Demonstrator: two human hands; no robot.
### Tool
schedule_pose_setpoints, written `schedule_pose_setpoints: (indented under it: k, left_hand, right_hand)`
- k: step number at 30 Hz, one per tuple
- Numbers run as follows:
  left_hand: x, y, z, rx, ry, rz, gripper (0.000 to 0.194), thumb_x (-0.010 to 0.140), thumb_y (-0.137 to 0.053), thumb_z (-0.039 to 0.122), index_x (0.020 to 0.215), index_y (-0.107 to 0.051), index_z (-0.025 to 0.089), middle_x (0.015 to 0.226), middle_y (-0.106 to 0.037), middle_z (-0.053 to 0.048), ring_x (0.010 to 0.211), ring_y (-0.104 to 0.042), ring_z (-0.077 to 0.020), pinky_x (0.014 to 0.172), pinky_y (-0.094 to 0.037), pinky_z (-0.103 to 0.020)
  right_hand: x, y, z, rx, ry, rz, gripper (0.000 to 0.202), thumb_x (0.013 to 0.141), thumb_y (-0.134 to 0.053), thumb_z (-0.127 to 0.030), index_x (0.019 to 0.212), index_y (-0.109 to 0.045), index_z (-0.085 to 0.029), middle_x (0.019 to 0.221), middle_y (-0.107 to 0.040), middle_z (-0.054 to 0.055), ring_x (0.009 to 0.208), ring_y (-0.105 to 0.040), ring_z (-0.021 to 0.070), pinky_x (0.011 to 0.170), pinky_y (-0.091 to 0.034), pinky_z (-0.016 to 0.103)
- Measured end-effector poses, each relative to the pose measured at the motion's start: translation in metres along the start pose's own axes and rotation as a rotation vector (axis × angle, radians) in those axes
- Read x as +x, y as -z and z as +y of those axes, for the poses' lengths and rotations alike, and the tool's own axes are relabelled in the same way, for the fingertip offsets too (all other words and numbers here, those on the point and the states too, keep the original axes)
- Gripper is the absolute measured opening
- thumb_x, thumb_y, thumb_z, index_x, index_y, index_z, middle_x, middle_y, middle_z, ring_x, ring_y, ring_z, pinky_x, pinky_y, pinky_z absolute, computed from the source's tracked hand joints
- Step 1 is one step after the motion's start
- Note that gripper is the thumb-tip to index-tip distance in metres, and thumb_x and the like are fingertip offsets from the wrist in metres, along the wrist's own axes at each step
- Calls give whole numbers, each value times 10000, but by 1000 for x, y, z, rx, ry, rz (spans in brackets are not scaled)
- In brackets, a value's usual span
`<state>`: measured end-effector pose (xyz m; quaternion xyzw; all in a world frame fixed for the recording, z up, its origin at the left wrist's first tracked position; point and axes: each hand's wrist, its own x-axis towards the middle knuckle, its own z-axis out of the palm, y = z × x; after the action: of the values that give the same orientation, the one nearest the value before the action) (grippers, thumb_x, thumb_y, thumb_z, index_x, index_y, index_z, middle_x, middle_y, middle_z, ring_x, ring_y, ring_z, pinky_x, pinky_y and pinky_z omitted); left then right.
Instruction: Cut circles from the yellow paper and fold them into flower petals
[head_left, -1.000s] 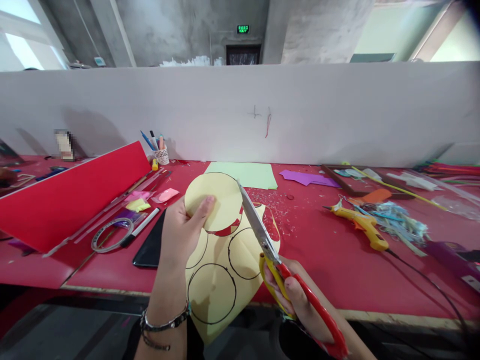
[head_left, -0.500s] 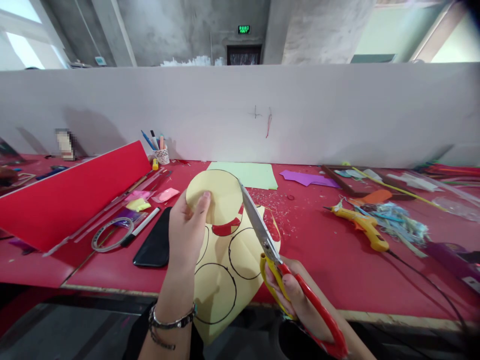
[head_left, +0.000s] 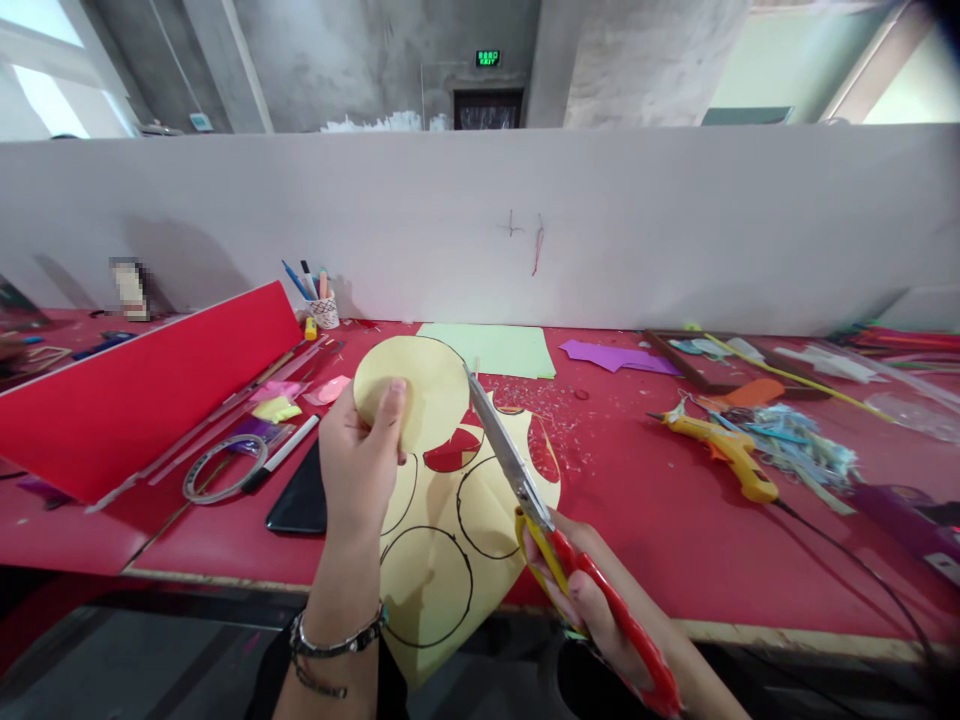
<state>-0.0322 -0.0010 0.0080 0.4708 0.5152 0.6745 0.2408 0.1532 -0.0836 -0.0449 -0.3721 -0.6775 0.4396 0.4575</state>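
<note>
Pinched between the thumb and fingers of my left hand (head_left: pixel 367 440) is a pale yellow paper circle (head_left: pixel 420 395), held above the table. My right hand (head_left: pixel 592 590) grips scissors (head_left: pixel 510 455) with red and yellow handles. Their blades look nearly closed and point up and left, the tips at the circle's right edge. Beneath both hands lies a yellow paper sheet (head_left: pixel 480 590) with black circles drawn on it and cut-out gaps near its top. It hangs over the table's front edge. Part of the sheet is hidden by my left hand and forearm.
A yellow glue gun (head_left: pixel 720 450) with a cord lies right, beside tangled yarn (head_left: pixel 802 450). Left are a black phone (head_left: pixel 300 500), a tape ring (head_left: pixel 225 470), a marker (head_left: pixel 285 450) and a red board (head_left: pixel 165 390). Pale green paper (head_left: pixel 495 348) and small scraps lie behind the sheet.
My left hand and the paper circle have shifted a little left. The scissors have followed slightly left, with their tips still by the circle's edge.
</note>
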Motion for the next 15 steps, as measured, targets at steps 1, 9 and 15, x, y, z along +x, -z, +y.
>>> schedule_pose_setpoints:
  k: [1, 9, 15]
  left_hand:
    - [0, 0, 0, 2, -5, 0, 262, 729, -642, 451, 732, -602, 192, 491, -508, 64, 357, -412, -60, 319, -322, -167]
    - [-2, -1, 3, -3, 2, -45, 257, 732, -642, 443, 731, -607, 189, 488, -506, 58, 363, -421, -57, 307, -325, -150]
    - [-3, -6, 1, -67, 20, -94, 237, 742, -631, 416, 724, -602, 181, 468, -492, 62, 340, -388, -45, 302, -307, -144]
  right_hand:
    - [1, 1, 0, -19, 22, -13, 437, 860, -364, -631, 768, -413, -207, 663, -417, -9, 506, -350, 110, 464, -345, 239]
    - [2, 6, 7, -71, 52, -42, 475, 840, -337, -674, 816, -455, -214, 721, -432, 19, 604, -398, 153, 548, -403, 274]
    - [-3, 2, 12, 9, -42, -39, 493, 855, -299, -673, 860, -440, -201, 679, -384, -9, 524, -309, 119, 452, -326, 240]
